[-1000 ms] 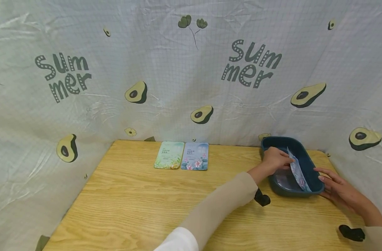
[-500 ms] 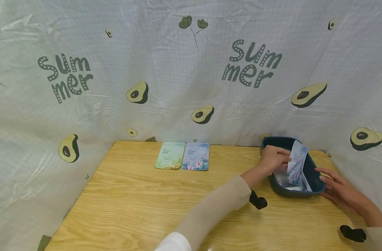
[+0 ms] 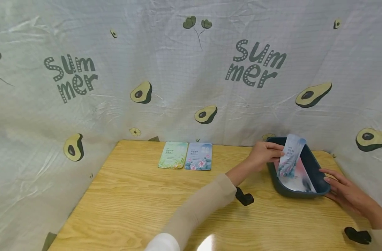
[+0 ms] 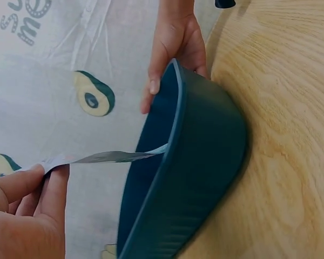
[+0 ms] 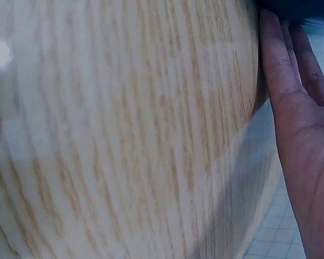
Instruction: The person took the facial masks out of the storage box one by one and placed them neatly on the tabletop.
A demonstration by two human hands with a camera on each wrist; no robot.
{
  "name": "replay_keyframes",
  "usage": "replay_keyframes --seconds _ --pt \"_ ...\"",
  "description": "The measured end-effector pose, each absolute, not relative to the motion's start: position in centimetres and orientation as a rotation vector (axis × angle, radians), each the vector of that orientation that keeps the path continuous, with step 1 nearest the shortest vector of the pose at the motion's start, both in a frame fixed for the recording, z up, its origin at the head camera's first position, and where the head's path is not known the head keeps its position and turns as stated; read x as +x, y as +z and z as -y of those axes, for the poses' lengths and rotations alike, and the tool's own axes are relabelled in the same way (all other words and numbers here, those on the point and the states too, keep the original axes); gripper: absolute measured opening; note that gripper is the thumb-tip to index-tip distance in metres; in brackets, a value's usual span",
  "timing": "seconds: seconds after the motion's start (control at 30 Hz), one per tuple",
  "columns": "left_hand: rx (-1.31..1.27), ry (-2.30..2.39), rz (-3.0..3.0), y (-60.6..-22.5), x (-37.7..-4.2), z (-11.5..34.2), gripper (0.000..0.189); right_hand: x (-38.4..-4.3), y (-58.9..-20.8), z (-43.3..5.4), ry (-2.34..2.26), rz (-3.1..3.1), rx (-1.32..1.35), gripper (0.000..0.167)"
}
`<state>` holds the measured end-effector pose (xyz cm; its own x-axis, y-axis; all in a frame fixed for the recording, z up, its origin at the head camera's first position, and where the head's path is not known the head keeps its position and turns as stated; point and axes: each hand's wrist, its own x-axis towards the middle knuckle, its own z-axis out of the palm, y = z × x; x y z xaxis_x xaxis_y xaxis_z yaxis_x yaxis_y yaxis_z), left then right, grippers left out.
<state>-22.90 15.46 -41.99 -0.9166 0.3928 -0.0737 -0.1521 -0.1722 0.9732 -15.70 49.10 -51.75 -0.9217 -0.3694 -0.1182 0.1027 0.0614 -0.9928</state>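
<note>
My left hand [image 3: 261,155] pinches the left edge of a blue, flower-printed sheet mask packet [image 3: 292,151] between thumb and fingers. Upright and a little tilted, the packet stands over the dark blue plastic bin [image 3: 314,165], its lower end inside the rim. Seen edge-on in the left wrist view, the packet [image 4: 110,157] is bent slightly. Another packet, shiny pink and silver [image 3: 299,179], lies in the bin. My right hand [image 3: 347,190] touches the bin's right side with extended fingers; in the right wrist view its fingers [image 5: 281,59] lie against the outer wall.
A green packet [image 3: 173,155] and a blue floral packet [image 3: 198,157] lie side by side at the back of the wooden table [image 3: 140,202]. Behind them hangs a white curtain [image 3: 165,69] printed with avocados. The bin stands near the table's back right corner.
My left hand has drawn the packet up and leftward, turning its printed face to the head view. The pink and silver packet below is now more exposed. My right hand stays at the bin.
</note>
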Motion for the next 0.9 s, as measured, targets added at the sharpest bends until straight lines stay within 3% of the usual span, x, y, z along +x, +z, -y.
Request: replay_keyframes --seconds 0.53,0.9 --pt "0.391 2.097 -1.646 -41.5 -23.6 -10.8 0.025 -15.6 -51.9 -48.7 -1.801 -2.145 -0.094 0.039" --pt "0.386 2.132 -1.672 -41.7 -23.9 -7.1 0.027 -15.4 -51.8 -48.8 -1.812 -2.136 -0.147 0.040"
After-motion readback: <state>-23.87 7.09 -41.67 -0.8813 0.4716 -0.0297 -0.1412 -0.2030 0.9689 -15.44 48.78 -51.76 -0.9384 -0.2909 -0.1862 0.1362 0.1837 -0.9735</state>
